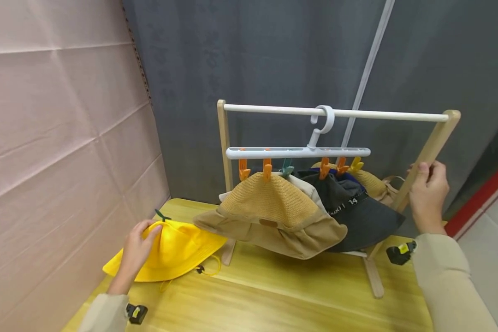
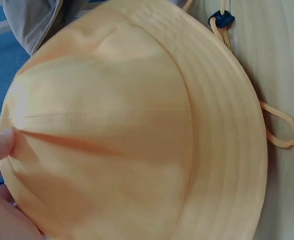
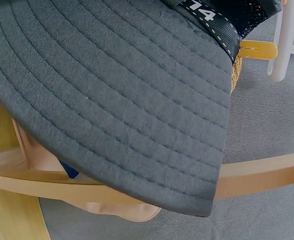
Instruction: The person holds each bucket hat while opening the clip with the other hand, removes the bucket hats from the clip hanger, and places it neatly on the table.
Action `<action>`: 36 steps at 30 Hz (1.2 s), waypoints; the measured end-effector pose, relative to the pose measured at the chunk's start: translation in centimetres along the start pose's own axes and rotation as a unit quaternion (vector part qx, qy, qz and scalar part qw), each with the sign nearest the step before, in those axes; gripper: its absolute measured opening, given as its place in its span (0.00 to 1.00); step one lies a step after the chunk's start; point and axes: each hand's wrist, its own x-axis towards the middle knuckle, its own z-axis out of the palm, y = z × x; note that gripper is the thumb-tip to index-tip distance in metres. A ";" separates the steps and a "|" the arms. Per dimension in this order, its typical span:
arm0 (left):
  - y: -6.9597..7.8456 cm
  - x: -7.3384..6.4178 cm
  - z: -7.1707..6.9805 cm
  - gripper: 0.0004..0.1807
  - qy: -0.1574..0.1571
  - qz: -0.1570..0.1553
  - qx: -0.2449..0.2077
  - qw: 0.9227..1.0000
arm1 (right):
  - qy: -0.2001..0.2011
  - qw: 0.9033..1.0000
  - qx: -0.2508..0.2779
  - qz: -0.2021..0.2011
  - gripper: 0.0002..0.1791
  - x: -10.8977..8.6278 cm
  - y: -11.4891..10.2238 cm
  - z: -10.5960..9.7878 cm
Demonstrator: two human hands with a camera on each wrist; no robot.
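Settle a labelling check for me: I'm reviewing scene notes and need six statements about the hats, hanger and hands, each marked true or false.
1. The left grip holds the yellow hat. True.
2. The hanger hooks over the white bar. True.
3. The yellow hat is clipped to the hanger. False: it is off the hanger, in the left grip.
4. The right grip holds the white bar. False: it holds a wooden post.
5. The dark hat shows a 14 on its band. True.
6. Every clip is orange. False: a green clip and a yellow clip show too.

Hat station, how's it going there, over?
Left hand pinching top of yellow hat. Right hand gripping right wooden post. Clipped hats hanging between hands.
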 end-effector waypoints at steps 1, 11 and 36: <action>0.0 0.1 0.1 0.15 0.000 -0.007 0.000 1.000 | -0.003 1.000 -0.001 0.000 0.19 0.0 -0.1 0.0; 0.7 2.3 1.4 0.16 -0.011 -0.081 -0.011 0.997 | 0.006 1.000 0.008 0.000 0.18 0.2 -0.2 0.2; -1.6 5.2 4.4 0.18 0.020 -0.082 0.104 0.991 | 0.002 1.000 0.011 0.009 0.15 0.0 -0.3 -0.1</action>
